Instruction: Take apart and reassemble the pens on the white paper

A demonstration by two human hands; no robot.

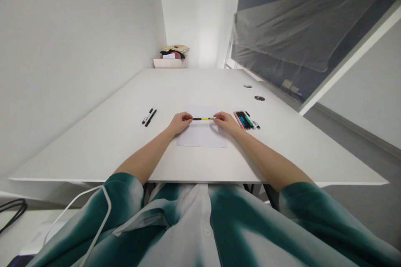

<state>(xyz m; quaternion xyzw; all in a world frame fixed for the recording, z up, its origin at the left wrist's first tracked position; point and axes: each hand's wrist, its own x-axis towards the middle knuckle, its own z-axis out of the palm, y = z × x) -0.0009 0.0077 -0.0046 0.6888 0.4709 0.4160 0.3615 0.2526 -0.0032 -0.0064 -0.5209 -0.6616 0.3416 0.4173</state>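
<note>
A yellow and black pen [203, 119] is held level between my two hands, above a sheet of white paper [202, 137]. My left hand [181, 122] pinches the dark end of it. At the other end, the one with the clip, the fingers of my right hand [226, 121] are closed on it. Just right of my right hand lies a row of several pens [246, 120] in pink, black, blue, green and white. Two more pens [149, 117], dark and white, lie side by side to the left of the paper.
The white table [194, 85] runs back to a pink box [167, 63] with cloth and other items in it. Two round metal grommets [260, 98] are set near its right edge. A plastic-covered dark panel [282, 37] stands at the right; a white cable [105, 212] hangs at lower left.
</note>
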